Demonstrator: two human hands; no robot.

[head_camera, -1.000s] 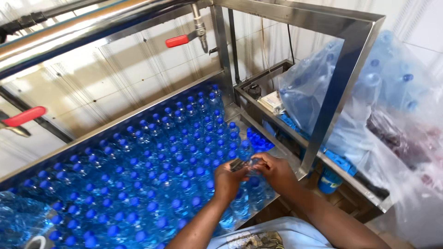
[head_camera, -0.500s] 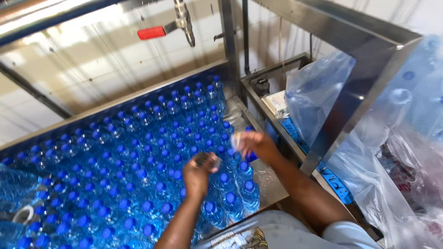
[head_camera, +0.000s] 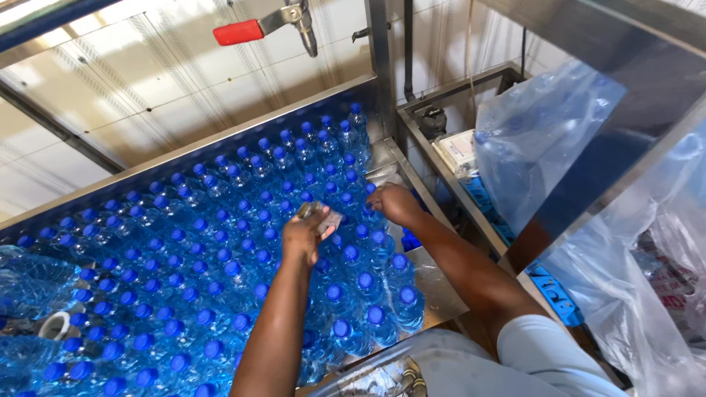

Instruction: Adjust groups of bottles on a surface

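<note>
A steel table (head_camera: 434, 283) is packed with several clear plastic water bottles with blue caps (head_camera: 220, 250). My left hand (head_camera: 305, 235) is above the bottles near the middle right and grips a small bundle of clear plastic pieces (head_camera: 323, 217). My right hand (head_camera: 393, 204) reaches down onto the bottles at the table's right edge, fingers curled over a bottle top (head_camera: 371, 190). Whether it grips that bottle is hidden by the hand.
A red-handled valve lever (head_camera: 239, 31) hangs above the table's back rail. Right of the table, a steel frame (head_camera: 588, 81) holds clear plastic bags of bottles (head_camera: 544, 140). A roll of tape (head_camera: 55, 325) lies among the bottles at the left.
My hands have separated: the left one moved up and left with the plastic pieces, and the right one went down to the bottles at the right edge.
</note>
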